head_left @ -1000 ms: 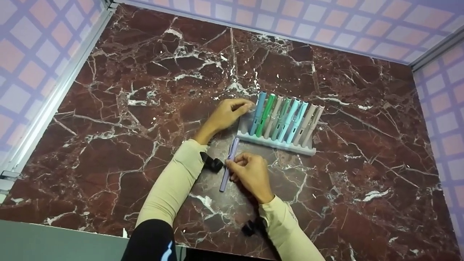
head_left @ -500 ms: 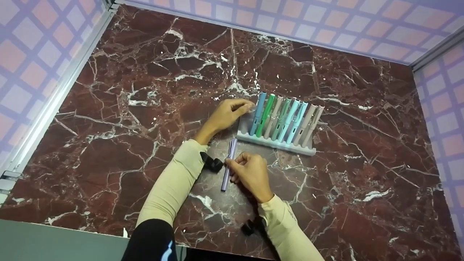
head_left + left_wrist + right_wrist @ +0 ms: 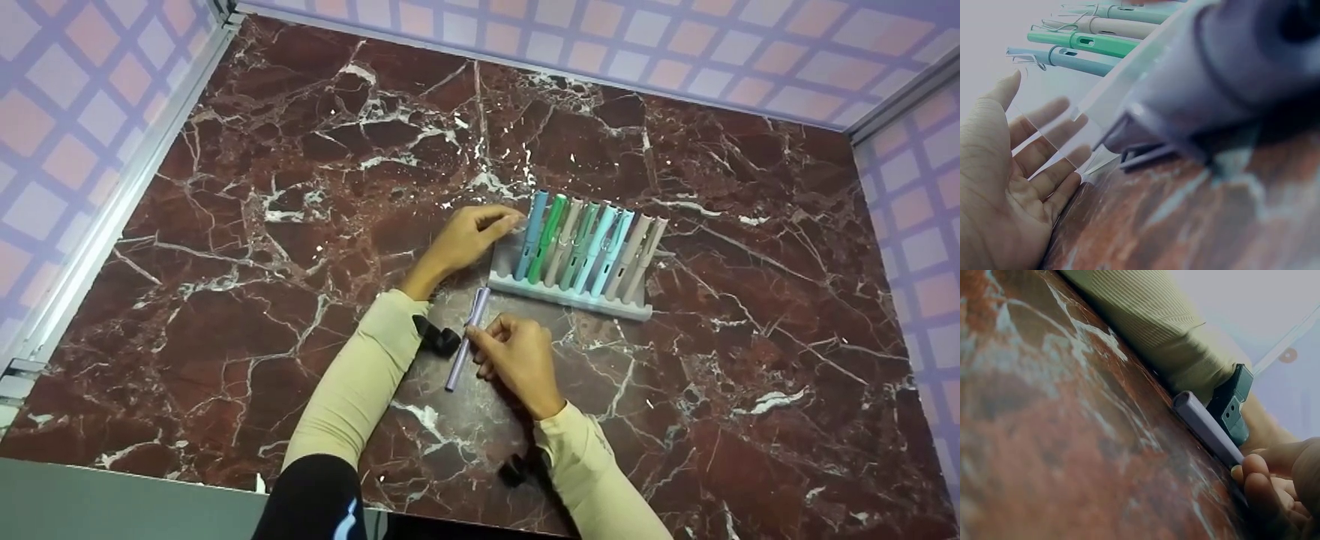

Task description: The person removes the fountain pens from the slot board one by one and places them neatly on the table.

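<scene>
My right hand (image 3: 517, 356) pinches a purple pen (image 3: 457, 366) midway along its length, between thumb and fingertips. The pen is held close over the table, its clip end towards the stand; its clip (image 3: 1168, 138) looms large in the left wrist view, and its plain end (image 3: 1185, 400) shows in the right wrist view. My left hand (image 3: 472, 234) holds the left edge of a clear pen stand (image 3: 570, 297), fingers (image 3: 1050, 149) behind the see-through plate, thumb at its upper edge. Several pens lean side by side in it, the leftmost a blue pen (image 3: 531, 236) beside a green pen (image 3: 547, 238).
The leftmost slot of the stand, by my left hand, holds no pen. Under everything lies a dark red marbled table (image 3: 300, 135), bounded by checkered walls (image 3: 600, 30) at the back and sides. A black wrist mount (image 3: 436, 337) sits close to the purple pen.
The purple pen has tilted in my right hand's fingers, its near end swinging left, and its clip end has shifted slightly away from the stand. My left hand stays at the stand's edge.
</scene>
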`<act>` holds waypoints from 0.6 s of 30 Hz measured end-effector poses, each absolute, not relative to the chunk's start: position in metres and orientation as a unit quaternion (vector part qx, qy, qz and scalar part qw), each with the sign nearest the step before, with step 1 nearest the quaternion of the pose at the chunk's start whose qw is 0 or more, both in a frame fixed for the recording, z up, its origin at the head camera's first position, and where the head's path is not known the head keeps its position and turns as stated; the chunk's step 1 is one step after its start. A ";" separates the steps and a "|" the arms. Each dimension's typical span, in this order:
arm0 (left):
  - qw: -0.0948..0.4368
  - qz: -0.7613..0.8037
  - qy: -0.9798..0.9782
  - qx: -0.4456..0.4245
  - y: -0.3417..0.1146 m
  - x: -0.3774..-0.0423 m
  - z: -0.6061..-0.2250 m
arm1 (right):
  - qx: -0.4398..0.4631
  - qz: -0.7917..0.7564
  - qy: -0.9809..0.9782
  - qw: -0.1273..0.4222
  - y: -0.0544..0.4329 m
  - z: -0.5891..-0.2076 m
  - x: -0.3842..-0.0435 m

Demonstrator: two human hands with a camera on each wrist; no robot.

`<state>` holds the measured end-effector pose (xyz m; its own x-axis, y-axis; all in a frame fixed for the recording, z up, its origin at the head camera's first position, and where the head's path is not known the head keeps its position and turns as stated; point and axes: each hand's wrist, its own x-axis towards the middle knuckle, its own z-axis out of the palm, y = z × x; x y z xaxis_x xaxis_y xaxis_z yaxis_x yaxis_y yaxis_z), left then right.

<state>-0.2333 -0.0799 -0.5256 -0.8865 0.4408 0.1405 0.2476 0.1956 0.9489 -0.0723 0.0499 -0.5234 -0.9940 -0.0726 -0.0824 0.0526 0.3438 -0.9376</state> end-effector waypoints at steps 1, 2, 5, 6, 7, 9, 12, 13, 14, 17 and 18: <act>0.082 0.595 0.767 0.224 -0.080 -0.233 -0.525 | -0.013 -0.582 0.811 0.048 0.051 -0.524 -0.072; 0.081 0.596 0.766 0.225 -0.080 -0.234 -0.526 | -0.022 -0.591 0.805 0.040 0.053 -0.525 -0.071; 0.083 0.594 0.768 0.224 -0.081 -0.233 -0.527 | -0.057 -0.608 0.792 0.013 0.065 -0.529 -0.069; 0.083 0.593 0.770 0.222 -0.081 -0.233 -0.528 | -0.068 -0.609 0.790 0.003 0.070 -0.531 -0.069; 0.081 0.590 0.772 0.221 -0.081 -0.233 -0.528 | -0.077 -0.608 0.790 -0.008 0.076 -0.532 -0.069; 0.077 0.584 0.778 0.218 -0.082 -0.232 -0.527 | -0.092 -0.594 0.798 -0.042 0.089 -0.533 -0.072; 0.073 0.579 0.783 0.214 -0.083 -0.233 -0.525 | -0.108 -0.558 0.814 -0.121 0.111 -0.530 -0.080; 0.073 0.577 0.785 0.215 -0.082 -0.233 -0.525 | -0.111 -0.538 0.821 -0.159 0.117 -0.526 -0.083; 0.074 0.576 0.785 0.215 -0.082 -0.233 -0.524 | -0.113 -0.516 0.825 -0.200 0.124 -0.522 -0.085; 0.077 0.575 0.784 0.219 -0.081 -0.233 -0.524 | -0.104 -0.458 0.820 -0.327 0.141 -0.508 -0.092; 0.077 0.575 0.784 0.220 -0.081 -0.233 -0.524 | -0.094 -0.442 0.812 -0.369 0.147 -0.504 -0.095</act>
<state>-0.2330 -0.0806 -0.5243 -0.8913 0.4339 0.1316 0.2558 0.2416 0.9361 -0.0948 0.1468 -0.5041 -0.7103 0.1735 0.6822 -0.4781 0.5924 -0.6484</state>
